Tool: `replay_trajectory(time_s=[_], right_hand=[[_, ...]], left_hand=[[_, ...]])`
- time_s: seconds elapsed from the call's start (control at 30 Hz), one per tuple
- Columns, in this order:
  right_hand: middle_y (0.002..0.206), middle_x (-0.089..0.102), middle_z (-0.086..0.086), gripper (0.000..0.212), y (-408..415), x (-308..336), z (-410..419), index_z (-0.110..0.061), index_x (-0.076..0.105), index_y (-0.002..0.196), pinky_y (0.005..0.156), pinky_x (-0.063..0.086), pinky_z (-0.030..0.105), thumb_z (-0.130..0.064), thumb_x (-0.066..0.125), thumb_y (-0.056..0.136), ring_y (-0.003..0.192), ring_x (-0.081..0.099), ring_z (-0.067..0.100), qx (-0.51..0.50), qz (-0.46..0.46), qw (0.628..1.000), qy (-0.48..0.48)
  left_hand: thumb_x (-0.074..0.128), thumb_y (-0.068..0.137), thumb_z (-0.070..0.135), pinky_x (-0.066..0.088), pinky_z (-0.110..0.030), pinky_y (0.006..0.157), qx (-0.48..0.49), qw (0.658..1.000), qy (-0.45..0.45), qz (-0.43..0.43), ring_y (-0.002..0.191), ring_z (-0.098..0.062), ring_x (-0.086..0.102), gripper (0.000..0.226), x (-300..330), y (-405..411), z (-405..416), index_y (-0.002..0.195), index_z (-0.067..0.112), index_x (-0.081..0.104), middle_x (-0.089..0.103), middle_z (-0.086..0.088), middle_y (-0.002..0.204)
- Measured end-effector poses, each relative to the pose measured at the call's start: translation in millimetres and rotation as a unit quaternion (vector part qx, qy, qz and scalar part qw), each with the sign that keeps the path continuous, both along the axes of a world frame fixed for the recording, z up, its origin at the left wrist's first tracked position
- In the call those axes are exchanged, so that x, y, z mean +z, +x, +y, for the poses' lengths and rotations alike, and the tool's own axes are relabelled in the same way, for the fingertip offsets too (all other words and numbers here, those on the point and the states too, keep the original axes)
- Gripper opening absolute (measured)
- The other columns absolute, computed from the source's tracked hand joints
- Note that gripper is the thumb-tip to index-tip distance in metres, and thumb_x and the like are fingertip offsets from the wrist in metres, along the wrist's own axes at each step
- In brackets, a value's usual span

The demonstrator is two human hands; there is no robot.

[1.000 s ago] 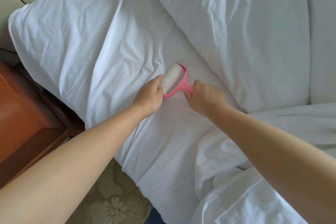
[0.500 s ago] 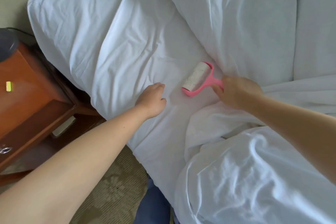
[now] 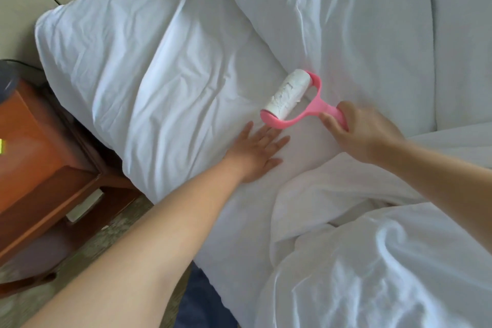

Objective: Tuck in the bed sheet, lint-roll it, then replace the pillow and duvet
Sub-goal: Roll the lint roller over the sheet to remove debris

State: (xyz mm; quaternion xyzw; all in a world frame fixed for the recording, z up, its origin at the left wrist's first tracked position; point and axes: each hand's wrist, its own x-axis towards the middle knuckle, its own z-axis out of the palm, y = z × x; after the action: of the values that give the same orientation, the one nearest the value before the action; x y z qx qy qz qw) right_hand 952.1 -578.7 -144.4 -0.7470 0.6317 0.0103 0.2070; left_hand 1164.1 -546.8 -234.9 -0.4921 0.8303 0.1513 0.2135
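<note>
Lint roller [image 3: 288,97] lies crosswise just beyond my flat, empty left hand [image 3: 257,152] pressing the sheet [image 3: 170,104], its handle gripped in my right hand [image 3: 359,132].

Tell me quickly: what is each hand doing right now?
Left hand: open, fingers flat on the sheet.
Right hand: closed round the lint roller handle.

Two bare forearms in view, no sleeves seen up to frame edge. Left hand [image 3: 257,152] and right hand [image 3: 364,132]: no rings, no watch, no bracelet, no gloves. Nails short, unpainted as far as visible. Dark blue trouser leg [image 3: 198,298] shows at bottom edge, plain fabric.
</note>
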Motion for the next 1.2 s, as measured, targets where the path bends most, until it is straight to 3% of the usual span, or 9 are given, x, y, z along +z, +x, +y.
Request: replay_trajectory(time_s=[0.23, 0.5, 0.6, 0.9, 1.13, 1.2], right_hand=[[0.068, 0.042, -0.002, 0.039, 11, -22, -12, -0.016, 0.040, 0.077, 0.060, 0.031, 0.035, -0.050, 0.036, 0.095, 0.071, 0.046, 0.026, 0.008, 0.040, 0.998, 0.039], [0.070, 0.046, 0.000, 0.037, 46, -29, -20, -0.017, 0.040, 0.078, 0.058, 0.031, 0.034, -0.050, 0.038, 0.095, 0.070, 0.047, 0.027, 0.015, 0.057, 0.997, 0.041], [0.066, 0.042, -0.006, 0.038, 67, -29, -26, -0.021, 0.034, 0.073, 0.056, 0.029, 0.033, -0.052, 0.036, 0.095, 0.068, 0.045, 0.026, 0.027, 0.067, 0.996, 0.056], [0.064, 0.040, -0.004, 0.037, 137, -39, -56, -0.015, 0.038, 0.082, 0.047, 0.021, 0.032, -0.049, 0.036, 0.096, 0.065, 0.045, 0.028, 0.042, 0.072, 0.996, 0.040], [0.083, 0.047, 0.003, 0.038, 200, -46, -85, -0.015, 0.040, 0.090, 0.062, 0.034, 0.032, -0.052, 0.032, 0.097, 0.080, 0.054, 0.032, 0.034, 0.076, 0.994, 0.072], [0.083, 0.047, 0.003, 0.039, 218, -44, -96, -0.015, 0.040, 0.090, 0.062, 0.034, 0.032, -0.053, 0.031, 0.097, 0.076, 0.050, 0.030, 0.036, 0.078, 0.993, 0.078]], left_hand=[[0.014, 0.098, 0.058, -0.007, -0.048, 0.117, 0.069, 0.995, -0.056, -0.050, 0.146, -0.013, -0.015, 0.067, 0, 78, -67, 0.152, 0.027, -0.009, -0.017, 0.003, 0.159], [0.011, 0.098, 0.058, -0.006, -0.052, 0.116, 0.162, 0.985, -0.033, -0.047, 0.145, -0.013, -0.019, 0.068, -4, 153, -98, 0.151, 0.024, -0.012, -0.021, 0.005, 0.158], [0.010, 0.098, 0.057, -0.006, -0.053, 0.116, 0.160, 0.985, -0.034, -0.045, 0.144, -0.014, -0.021, 0.066, -4, 174, -101, 0.151, 0.026, -0.013, -0.024, 0.006, 0.157], [0.008, 0.100, 0.051, -0.008, -0.045, 0.117, 0.138, 0.987, -0.070, -0.047, 0.145, -0.011, -0.019, 0.062, -12, 221, -127, 0.151, 0.024, -0.014, -0.022, 0.006, 0.157], [0.014, 0.103, 0.040, -0.005, -0.048, 0.118, 0.093, 0.993, -0.073, -0.029, 0.146, -0.009, -0.013, 0.057, -6, 268, -146, 0.152, 0.022, -0.009, -0.015, 0.007, 0.159], [0.014, 0.103, 0.039, -0.005, -0.047, 0.118, 0.084, 0.993, -0.080, -0.028, 0.146, -0.010, -0.013, 0.057, -5, 280, -147, 0.152, 0.021, -0.008, -0.014, 0.006, 0.159]])
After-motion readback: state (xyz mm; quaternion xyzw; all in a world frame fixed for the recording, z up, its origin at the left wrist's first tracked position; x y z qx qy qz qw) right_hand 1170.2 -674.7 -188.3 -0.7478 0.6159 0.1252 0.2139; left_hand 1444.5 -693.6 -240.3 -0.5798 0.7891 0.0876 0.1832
